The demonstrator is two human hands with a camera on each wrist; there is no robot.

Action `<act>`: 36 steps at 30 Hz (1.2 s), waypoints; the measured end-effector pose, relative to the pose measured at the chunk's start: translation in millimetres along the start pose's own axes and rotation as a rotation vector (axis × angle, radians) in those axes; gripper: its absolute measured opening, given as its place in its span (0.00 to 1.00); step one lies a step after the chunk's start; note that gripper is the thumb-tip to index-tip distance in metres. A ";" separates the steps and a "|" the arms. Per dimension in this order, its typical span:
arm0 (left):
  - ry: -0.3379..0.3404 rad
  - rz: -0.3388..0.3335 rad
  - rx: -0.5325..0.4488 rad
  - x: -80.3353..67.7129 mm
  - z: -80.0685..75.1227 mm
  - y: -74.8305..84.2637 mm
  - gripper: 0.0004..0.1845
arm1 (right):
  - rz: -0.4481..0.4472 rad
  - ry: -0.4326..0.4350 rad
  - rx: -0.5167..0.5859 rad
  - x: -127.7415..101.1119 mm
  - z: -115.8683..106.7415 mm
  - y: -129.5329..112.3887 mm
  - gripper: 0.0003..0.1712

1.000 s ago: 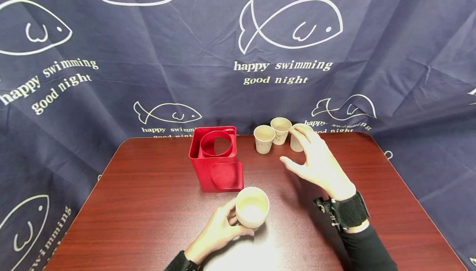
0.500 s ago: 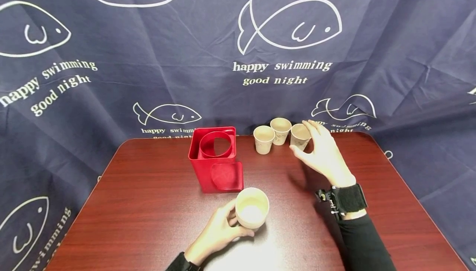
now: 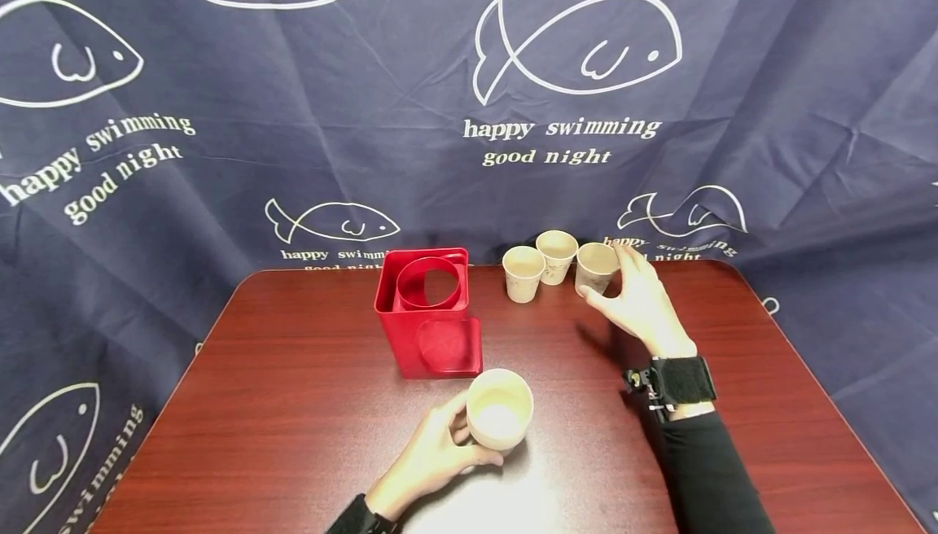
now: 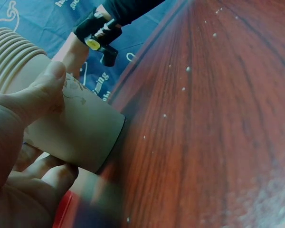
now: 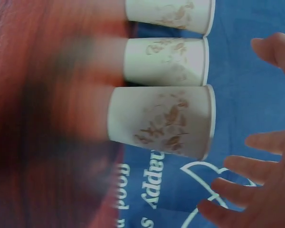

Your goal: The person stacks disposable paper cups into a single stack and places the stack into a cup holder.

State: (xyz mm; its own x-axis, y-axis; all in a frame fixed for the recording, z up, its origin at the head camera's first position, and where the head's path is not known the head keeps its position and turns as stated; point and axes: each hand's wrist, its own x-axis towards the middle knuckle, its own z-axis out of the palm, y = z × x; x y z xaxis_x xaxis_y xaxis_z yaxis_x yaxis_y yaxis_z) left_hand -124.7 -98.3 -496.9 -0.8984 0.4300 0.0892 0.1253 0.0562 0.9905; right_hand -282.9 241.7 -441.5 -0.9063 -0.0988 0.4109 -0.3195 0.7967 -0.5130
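Note:
My left hand (image 3: 438, 448) grips a stack of nested paper cups (image 3: 499, 409) near the table's front. In the left wrist view, several rims show above the thumb, and the outer cup's (image 4: 88, 126) base points toward the tabletop. At the back, my right hand (image 3: 641, 302) reaches to the right side of a paper cup (image 3: 595, 269) with a floral print. The right wrist view shows the fingers spread and apart from this cup (image 5: 161, 121), beyond its rim. Two more paper cups (image 3: 522, 275) (image 3: 555, 257) stand upright to its left.
A red square container (image 3: 401, 339) with a round ring inside its top and a small ledge in front stands left of the cups. The reddish-brown table (image 3: 293, 404) ends at a dark blue curtain (image 3: 410, 127) with fish drawings.
My right hand has moved to the right, from in front of the rightmost cup to its side, uncovering that cup. My left hand stays in place with the stack.

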 end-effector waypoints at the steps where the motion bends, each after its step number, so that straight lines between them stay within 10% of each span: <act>1: 0.000 0.001 -0.002 -0.1 0.0 -0.1 0.45 | 0.010 -0.010 0.004 0.0 1.6 1.7 0.52; 21: 0.007 0.003 0.011 0.1 0.3 0.0 0.44 | 0.085 -0.133 0.047 -2.7 24.6 25.2 0.57; 36: 0.007 -0.008 0.029 0.2 -0.2 0.0 0.44 | 0.028 -0.009 0.018 -1.1 26.6 22.6 0.40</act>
State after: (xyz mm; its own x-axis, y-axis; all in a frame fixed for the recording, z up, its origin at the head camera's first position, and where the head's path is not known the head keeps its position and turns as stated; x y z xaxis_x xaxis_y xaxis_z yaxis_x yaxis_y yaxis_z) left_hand -125.0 -98.4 -496.9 -0.9025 0.4229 0.0821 0.1301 0.0858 0.9878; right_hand -296.4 243.9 -473.6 -0.9175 -0.0822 0.3892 -0.2988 0.7882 -0.5380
